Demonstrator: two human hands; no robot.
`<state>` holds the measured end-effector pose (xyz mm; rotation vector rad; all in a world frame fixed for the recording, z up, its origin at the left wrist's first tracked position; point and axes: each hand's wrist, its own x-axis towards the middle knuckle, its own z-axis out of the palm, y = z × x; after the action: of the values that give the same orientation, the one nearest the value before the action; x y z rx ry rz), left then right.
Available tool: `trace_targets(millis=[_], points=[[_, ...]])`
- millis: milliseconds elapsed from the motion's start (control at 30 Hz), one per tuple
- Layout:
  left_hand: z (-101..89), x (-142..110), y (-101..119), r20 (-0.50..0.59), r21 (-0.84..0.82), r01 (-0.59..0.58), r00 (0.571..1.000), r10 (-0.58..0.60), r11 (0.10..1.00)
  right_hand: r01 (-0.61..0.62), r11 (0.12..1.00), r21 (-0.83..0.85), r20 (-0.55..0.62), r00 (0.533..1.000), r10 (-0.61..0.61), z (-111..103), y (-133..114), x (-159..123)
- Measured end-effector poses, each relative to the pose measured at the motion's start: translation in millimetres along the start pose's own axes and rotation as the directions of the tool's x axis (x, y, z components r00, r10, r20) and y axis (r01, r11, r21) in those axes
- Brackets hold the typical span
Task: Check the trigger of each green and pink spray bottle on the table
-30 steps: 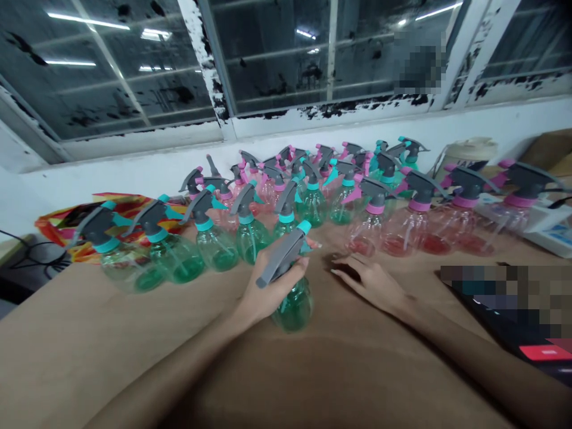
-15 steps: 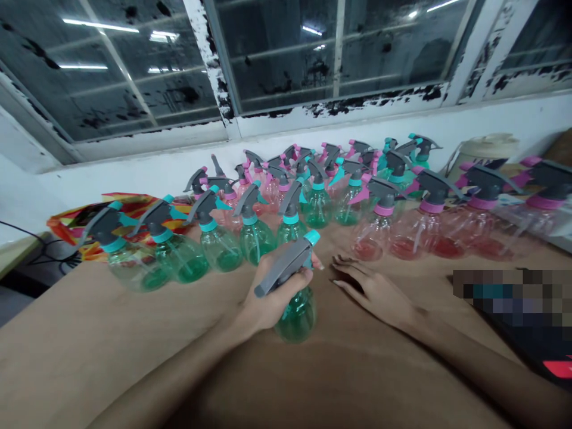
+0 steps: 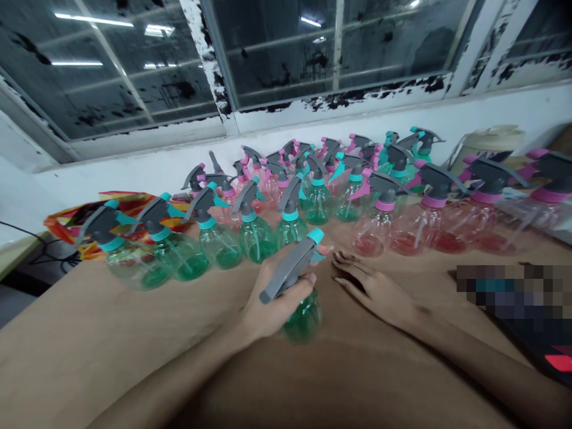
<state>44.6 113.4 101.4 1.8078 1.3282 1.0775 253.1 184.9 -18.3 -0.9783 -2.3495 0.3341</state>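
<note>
My left hand is wrapped round the neck of a green spray bottle with a grey trigger head and a teal nozzle. The bottle stands on the brown table, a little in front of the rows of bottles. My right hand lies flat on the table just to its right, fingers stretched out toward the bottle, holding nothing.
Several green spray bottles stand in a row at the left, several pink ones at the right, more behind by the white wall. A red and yellow bag lies at far left. A cream container stands at back right.
My left hand has shifted the held bottle slightly to the right and nearer my right hand. The view has drifted a little; my right hand stays flat on the table.
</note>
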Motion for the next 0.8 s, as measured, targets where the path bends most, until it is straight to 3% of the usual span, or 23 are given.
trace_targets(millis=[433, 800], points=[[1.2, -1.2, 0.6, -0.001, -0.143, -0.001, 1.0, 0.001, 0.99, -0.007, 1.0, 0.014, 0.023, 1.0, 0.007, -2.1, 1.7, 0.8], [-3.5, -1.4, 3.1, -0.007, -0.102, 0.005, 1.0, -0.006, 0.995, -0.004, 1.0, 0.015, 0.037, 0.999, 0.003, -2.8, 1.0, -0.3]])
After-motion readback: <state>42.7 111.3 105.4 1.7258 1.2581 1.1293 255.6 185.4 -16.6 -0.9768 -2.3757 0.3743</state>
